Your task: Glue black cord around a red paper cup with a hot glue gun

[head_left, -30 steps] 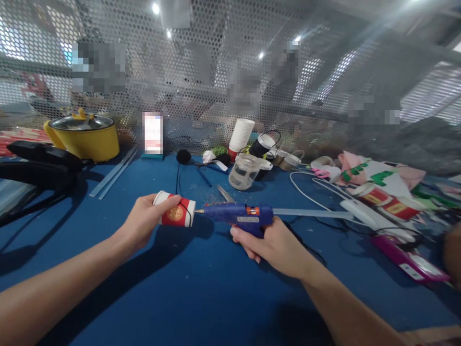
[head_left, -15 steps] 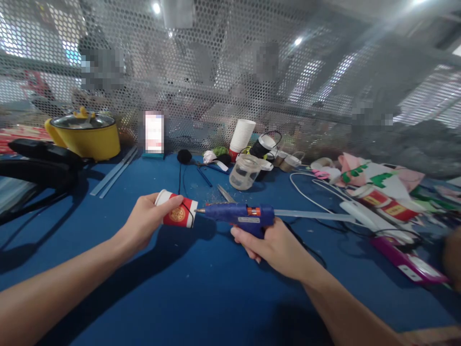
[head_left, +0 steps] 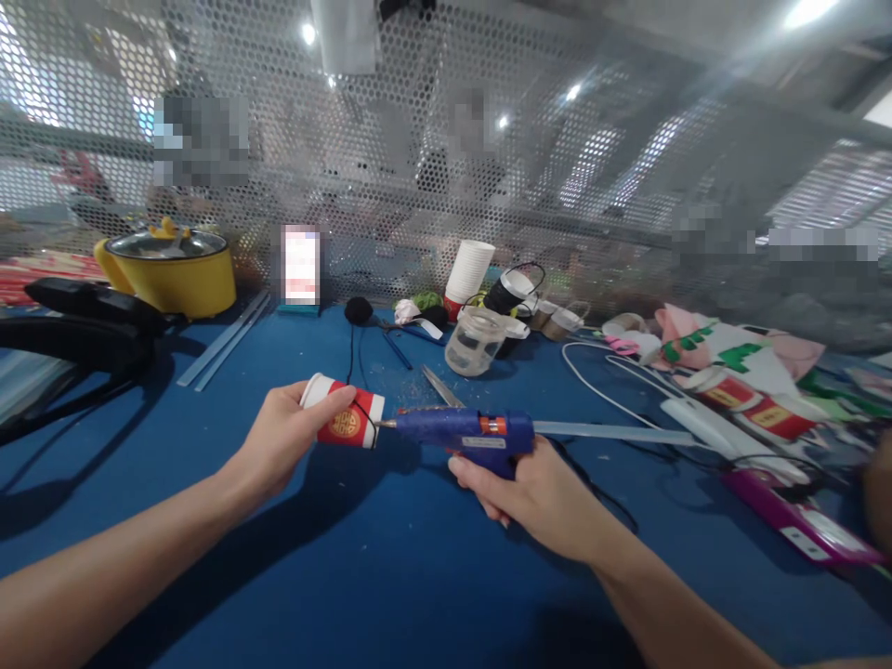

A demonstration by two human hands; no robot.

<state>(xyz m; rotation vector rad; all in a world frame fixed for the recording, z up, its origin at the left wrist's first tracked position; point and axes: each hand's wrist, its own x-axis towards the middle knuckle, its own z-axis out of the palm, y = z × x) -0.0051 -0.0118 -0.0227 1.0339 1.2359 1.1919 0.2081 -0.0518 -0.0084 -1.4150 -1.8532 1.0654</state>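
My left hand (head_left: 282,432) is closed around a red and white paper cup (head_left: 347,429) with a gold emblem, tipped on its side. The thumb presses a black yarn strand (head_left: 350,353) on the cup; the strand runs back to a black yarn ball (head_left: 359,310). In my right hand (head_left: 536,492) is a blue hot glue gun (head_left: 460,432), gripped by its handle. Its nozzle points left, at or very near the cup's base; contact cannot be made out. A long clear glue stick (head_left: 620,433) sticks out of its rear.
Behind the glue gun lie scissors (head_left: 440,386) and a clear plastic tub (head_left: 475,342). Stacked paper cups (head_left: 469,276) stand farther back. A yellow pot (head_left: 171,274) and loose glue sticks (head_left: 227,339) are left; a purple power strip (head_left: 801,520) is right. Perforated metal (head_left: 418,139) closes the back.
The view has shifted slightly, so most things sit a little lower. Both hands keep their hold, and the nozzle stays beside the cup's base.
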